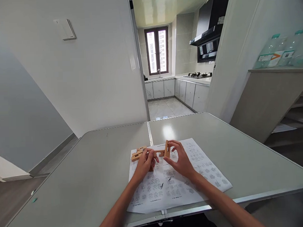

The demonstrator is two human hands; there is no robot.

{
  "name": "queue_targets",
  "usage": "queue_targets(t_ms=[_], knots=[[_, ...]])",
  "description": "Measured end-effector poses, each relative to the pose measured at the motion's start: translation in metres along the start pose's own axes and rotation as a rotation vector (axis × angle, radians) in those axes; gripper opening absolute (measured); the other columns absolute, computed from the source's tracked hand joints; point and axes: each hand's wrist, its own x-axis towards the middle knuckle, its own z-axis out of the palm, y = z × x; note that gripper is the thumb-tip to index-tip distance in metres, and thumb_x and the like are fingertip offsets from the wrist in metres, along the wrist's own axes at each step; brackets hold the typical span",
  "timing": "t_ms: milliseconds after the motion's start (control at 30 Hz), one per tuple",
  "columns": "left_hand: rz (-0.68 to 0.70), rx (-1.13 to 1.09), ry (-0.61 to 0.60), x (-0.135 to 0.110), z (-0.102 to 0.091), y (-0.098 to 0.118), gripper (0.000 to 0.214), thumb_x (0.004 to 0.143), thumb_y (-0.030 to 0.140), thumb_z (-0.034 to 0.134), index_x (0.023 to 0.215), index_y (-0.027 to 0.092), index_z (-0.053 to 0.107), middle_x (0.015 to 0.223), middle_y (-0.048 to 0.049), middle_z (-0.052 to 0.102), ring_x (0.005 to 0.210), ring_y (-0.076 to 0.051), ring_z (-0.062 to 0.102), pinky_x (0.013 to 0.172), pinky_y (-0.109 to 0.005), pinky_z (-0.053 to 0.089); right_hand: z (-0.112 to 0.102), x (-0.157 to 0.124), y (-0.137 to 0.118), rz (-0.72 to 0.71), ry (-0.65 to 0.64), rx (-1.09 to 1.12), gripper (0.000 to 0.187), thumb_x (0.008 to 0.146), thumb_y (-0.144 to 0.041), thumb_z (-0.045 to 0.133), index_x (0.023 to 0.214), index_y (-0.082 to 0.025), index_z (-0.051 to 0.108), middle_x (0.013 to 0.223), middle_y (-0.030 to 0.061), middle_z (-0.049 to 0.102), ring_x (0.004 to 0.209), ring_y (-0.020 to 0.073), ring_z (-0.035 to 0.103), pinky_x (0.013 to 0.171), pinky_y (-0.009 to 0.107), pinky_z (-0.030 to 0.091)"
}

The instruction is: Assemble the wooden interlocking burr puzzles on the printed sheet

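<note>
Grey table (94, 175) facing a kitchen (165, 93); wooden pieces (138, 154) over a printed sheet (205, 171).

We see a grey folding table (93, 168) with a pale metal rim and 1 seam running down its middle, splitting the top into 2 halves. Across that seam, close to the near edge, lies a printed sheet of paper (205, 171) covered in small diagrams. Wooden pieces (139, 154) sit at the sheet's far left corner.
</note>
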Motion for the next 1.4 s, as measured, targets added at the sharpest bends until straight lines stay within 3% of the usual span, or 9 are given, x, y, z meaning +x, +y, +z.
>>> queue_targets(t_ms=[167, 367, 600, 800, 1000, 1400], knots=[[-0.120, -0.112, -0.040, 0.002, 0.002, -0.004, 0.046, 0.095, 0.068, 0.054, 0.095, 0.022, 0.050, 0.077, -0.0013, 0.069, 0.051, -0.010, 0.049, 0.047, -0.021, 0.034, -0.001, 0.001, -0.001, -0.003, -0.018, 0.031, 0.050, 0.095, -0.046, 0.067, 0.138, -0.030, 0.047, 0.145, 0.0132, 0.049, 0.135, 0.0337, 0.050, 0.101, 0.053, 0.056], [-0.128, -0.197, -0.003, 0.005, -0.003, -0.011, 0.045, 0.093, 0.064, 0.060, 0.089, 0.020, 0.051, 0.075, -0.0002, 0.067, 0.050, -0.008, 0.046, 0.048, -0.021, 0.032, 0.000, -0.003, -0.003, -0.032, -0.104, 0.070, 0.056, 0.096, -0.046, 0.067, 0.144, -0.032, 0.043, 0.149, 0.0128, 0.046, 0.137, 0.0329, 0.049, 0.106, 0.053, 0.054], [-0.158, -0.256, -0.038, 0.003, -0.004, -0.007, 0.045, 0.092, 0.062, 0.064, 0.090, 0.019, 0.052, 0.073, 0.0001, 0.066, 0.050, -0.007, 0.042, 0.050, -0.021, 0.030, 0.002, -0.005, -0.002, -0.047, -0.150, 0.080, 0.060, 0.096, -0.046, 0.066, 0.148, -0.031, 0.040, 0.151, 0.0132, 0.044, 0.138, 0.0332, 0.048, 0.109, 0.056, 0.052], [-0.184, -0.244, -0.044, 0.001, -0.005, -0.008, 0.051, 0.087, 0.068, 0.066, 0.093, 0.019, 0.053, 0.073, 0.0002, 0.065, 0.047, -0.007, 0.039, 0.046, -0.021, 0.025, 0.003, -0.007, 0.002, -0.042, -0.171, 0.108, 0.068, 0.094, -0.047, 0.070, 0.152, -0.033, 0.037, 0.151, 0.0125, 0.044, 0.132, 0.0319, 0.054, 0.110, 0.055, 0.052], [-0.190, -0.216, -0.122, -0.001, -0.003, -0.009, 0.051, 0.090, 0.069, 0.061, 0.096, 0.019, 0.055, 0.064, 0.0053, 0.056, 0.042, -0.005, 0.026, 0.043, -0.021, 0.017, 0.003, -0.009, 0.002, 0.001, -0.279, 0.066, 0.074, 0.089, -0.044, 0.076, 0.152, -0.034, 0.039, 0.150, 0.0114, 0.049, 0.130, 0.0328, 0.059, 0.109, 0.054, 0.052], [-0.208, -0.215, -0.207, -0.009, 0.007, 0.000, 0.049, 0.094, 0.070, 0.055, 0.100, 0.023, 0.047, 0.066, 0.0085, 0.042, 0.050, -0.008, 0.026, 0.048, -0.020, 0.022, 0.002, -0.011, 0.000, 0.006, -0.322, 0.049, 0.076, 0.086, -0.040, 0.080, 0.150, -0.033, 0.041, 0.147, 0.0100, 0.055, 0.128, 0.0312, 0.061, 0.109, 0.051, 0.052]])
